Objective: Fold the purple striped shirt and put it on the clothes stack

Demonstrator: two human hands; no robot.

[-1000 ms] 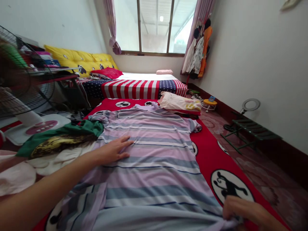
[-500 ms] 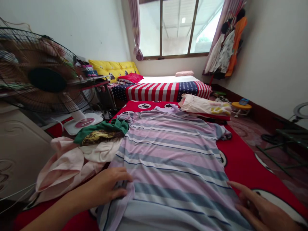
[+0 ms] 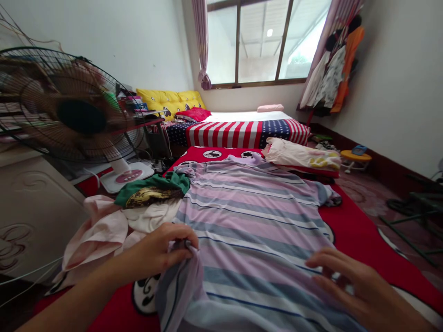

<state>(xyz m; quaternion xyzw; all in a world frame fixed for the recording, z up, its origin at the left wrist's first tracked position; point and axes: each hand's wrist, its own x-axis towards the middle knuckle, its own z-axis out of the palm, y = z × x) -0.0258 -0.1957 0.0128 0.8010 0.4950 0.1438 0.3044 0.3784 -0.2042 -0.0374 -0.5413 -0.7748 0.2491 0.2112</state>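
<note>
A striped shirt [image 3: 252, 221] in lilac, grey and white lies spread out over a red blanket [image 3: 363, 244], its collar end away from me. At its left edge my left hand [image 3: 173, 249] pinches a bunched fold of the fabric and holds it slightly raised. My right hand [image 3: 356, 281] is over the shirt's right side, fingers apart and somewhat blurred, with nothing visible in its grip. The near end of the shirt runs out of the bottom of the view.
To the left lie a pink and white garment pile [image 3: 100, 230] and a green garment [image 3: 152, 186], near a standing fan [image 3: 81, 115]. Folded clothes [image 3: 301, 154] rest beyond the shirt at right. Behind is a bed with a flag-patterned cover [image 3: 224, 133]; a stool [image 3: 356, 158] stands at right.
My left hand has taken up a fold of the shirt's left edge and lifted it. My right hand has moved left from the shirt's right edge to over the cloth. The view has shifted slightly.
</note>
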